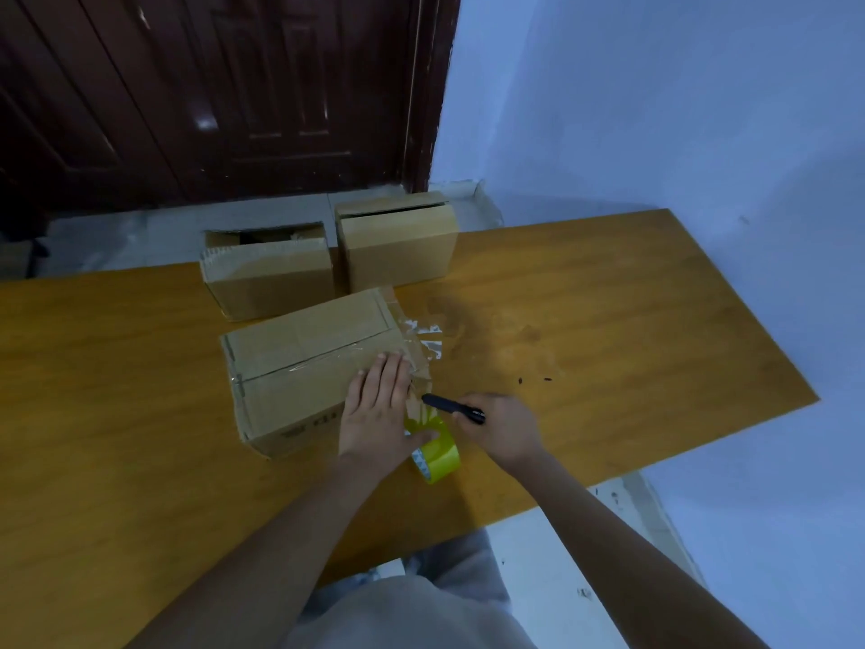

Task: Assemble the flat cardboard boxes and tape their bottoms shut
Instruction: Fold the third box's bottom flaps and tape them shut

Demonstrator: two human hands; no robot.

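Observation:
A cardboard box (299, 367) lies in the middle of the wooden table (608, 320), clear tape running along its top seam and crumpled loose at its right end (423, 337). My left hand (379, 414) lies flat on the box's near right corner with straight fingers, and its thumb rests on a yellow tape roll (437, 456) beside the box. My right hand (503, 428) grips a black pen-shaped cutter (454, 408). The cutter's tip touches the tape strip between roll and box.
Two more assembled boxes stand at the table's far edge, one on the left (269, 274) with a taped edge and one on the right (398, 243). Behind them is a dark wooden door (210, 96). A blue wall (678, 110) borders the right side.

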